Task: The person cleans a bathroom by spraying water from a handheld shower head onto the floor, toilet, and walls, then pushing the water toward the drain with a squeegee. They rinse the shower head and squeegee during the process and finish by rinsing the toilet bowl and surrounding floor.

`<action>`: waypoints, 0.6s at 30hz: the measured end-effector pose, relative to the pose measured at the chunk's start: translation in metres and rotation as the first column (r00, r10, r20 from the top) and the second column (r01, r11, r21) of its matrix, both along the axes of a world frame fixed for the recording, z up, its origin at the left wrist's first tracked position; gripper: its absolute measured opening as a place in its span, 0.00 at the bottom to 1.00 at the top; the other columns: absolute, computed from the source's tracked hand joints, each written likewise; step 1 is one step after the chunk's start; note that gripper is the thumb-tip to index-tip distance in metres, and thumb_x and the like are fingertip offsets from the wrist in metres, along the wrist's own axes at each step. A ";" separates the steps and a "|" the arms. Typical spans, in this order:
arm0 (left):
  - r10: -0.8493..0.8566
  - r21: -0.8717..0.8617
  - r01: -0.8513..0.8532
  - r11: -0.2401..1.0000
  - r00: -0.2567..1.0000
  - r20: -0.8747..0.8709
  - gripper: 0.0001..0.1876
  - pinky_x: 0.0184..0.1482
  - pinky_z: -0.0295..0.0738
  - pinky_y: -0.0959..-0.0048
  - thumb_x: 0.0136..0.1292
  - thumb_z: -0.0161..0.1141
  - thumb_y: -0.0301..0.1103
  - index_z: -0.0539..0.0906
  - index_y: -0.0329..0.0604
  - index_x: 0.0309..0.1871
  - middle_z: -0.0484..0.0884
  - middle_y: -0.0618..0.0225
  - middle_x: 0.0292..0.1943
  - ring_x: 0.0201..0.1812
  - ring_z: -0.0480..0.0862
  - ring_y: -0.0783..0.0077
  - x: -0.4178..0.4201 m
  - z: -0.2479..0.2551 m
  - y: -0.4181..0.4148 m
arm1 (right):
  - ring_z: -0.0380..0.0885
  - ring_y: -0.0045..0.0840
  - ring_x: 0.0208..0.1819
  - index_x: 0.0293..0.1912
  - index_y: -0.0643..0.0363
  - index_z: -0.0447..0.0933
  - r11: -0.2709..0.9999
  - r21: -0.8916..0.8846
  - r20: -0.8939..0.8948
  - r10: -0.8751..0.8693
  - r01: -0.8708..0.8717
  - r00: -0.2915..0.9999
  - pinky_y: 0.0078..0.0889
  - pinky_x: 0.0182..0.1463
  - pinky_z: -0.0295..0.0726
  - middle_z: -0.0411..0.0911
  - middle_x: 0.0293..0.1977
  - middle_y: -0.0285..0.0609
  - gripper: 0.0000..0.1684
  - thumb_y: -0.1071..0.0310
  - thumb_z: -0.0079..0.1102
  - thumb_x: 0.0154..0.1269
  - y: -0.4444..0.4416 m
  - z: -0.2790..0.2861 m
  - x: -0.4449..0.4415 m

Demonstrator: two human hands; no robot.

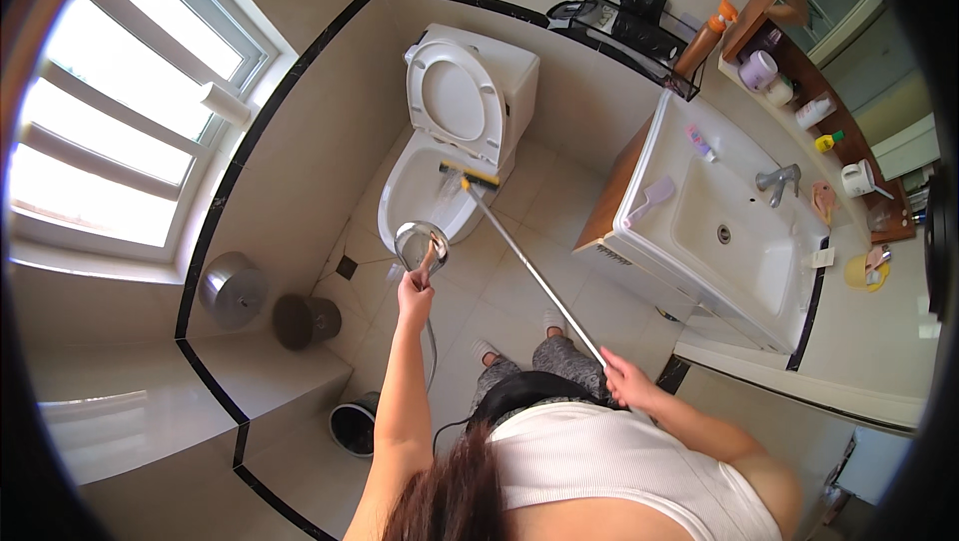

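My left hand [416, 294] grips the handle of a chrome shower head [422, 245], held out toward the toilet [419, 180]. Water sprays from it onto a brush head with a yellow back and dark bristles [470, 174]. That head is at the end of a long metal pole [536, 273], whose near part is in my right hand [628, 376]. The brush head is over the toilet bowl, toward its back right side; whether it touches the rim I cannot tell. The toilet seat [491, 110] stands raised against the tank. A metal hose [432, 354] trails down beneath my left forearm.
On the right is a washbasin [738, 256] with a comb [650, 200], a tube [701, 142] and a faucet [779, 181]. A black wire rack [637, 31] is on the wall behind the toilet. Dark bins [306, 321] [355, 427] stand at the left, below a window [127, 114].
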State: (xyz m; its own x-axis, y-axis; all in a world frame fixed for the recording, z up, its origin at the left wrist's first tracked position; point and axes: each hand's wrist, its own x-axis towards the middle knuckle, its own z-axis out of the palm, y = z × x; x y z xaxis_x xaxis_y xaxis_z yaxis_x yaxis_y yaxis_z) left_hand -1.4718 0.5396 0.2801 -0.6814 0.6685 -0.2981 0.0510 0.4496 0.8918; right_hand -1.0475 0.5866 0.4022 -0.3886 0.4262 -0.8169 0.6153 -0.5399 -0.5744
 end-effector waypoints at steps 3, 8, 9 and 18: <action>0.001 0.012 -0.001 1.000 1.000 0.003 0.11 0.29 0.63 0.81 0.43 0.52 0.15 0.69 0.41 0.29 0.67 0.75 0.23 0.26 0.66 0.82 0.010 -0.009 0.011 | 0.60 0.14 0.14 0.68 0.42 0.53 0.999 -0.054 -0.068 0.001 -0.005 0.998 0.20 0.17 0.65 0.64 0.18 0.32 0.29 0.66 0.42 0.70 0.011 -0.018 -0.018; 0.045 0.076 -0.044 0.996 0.999 -0.018 0.11 0.30 0.64 0.80 0.43 0.51 0.14 0.69 0.40 0.29 0.67 0.74 0.24 0.26 0.66 0.80 0.012 -0.016 0.032 | 0.61 0.15 0.15 0.68 0.45 0.54 0.971 0.181 -0.020 0.159 -0.153 0.987 0.21 0.18 0.66 0.64 0.17 0.33 0.29 0.65 0.43 0.69 0.051 -0.092 -0.052; 0.063 0.076 -0.062 0.995 0.998 -0.009 0.11 0.30 0.64 0.80 0.43 0.51 0.14 0.70 0.40 0.29 0.67 0.74 0.24 0.26 0.66 0.80 0.012 -0.019 0.019 | 0.61 0.14 0.15 0.68 0.45 0.54 0.972 0.167 -0.026 0.173 -0.166 0.985 0.21 0.17 0.66 0.63 0.17 0.31 0.29 0.65 0.44 0.69 0.040 -0.094 -0.033; 0.279 0.031 -0.277 0.960 0.947 -0.158 0.09 0.29 0.64 0.80 0.44 0.51 0.15 0.68 0.39 0.27 0.68 0.73 0.22 0.25 0.67 0.79 -0.004 -0.023 -0.018 | 0.57 0.13 0.14 0.69 0.40 0.47 0.995 0.018 -0.155 0.100 -0.098 0.983 0.18 0.15 0.63 0.60 0.17 0.30 0.30 0.64 0.38 0.72 0.053 -0.069 -0.025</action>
State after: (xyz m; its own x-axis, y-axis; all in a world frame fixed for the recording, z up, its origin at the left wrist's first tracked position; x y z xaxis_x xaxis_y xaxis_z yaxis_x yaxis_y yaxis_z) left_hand -1.4763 0.5212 0.2572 -0.8786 0.4478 -0.1659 0.0663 0.4584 0.8863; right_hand -1.0729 0.6398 0.3328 -0.5509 0.3878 -0.7390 0.5682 -0.4742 -0.6725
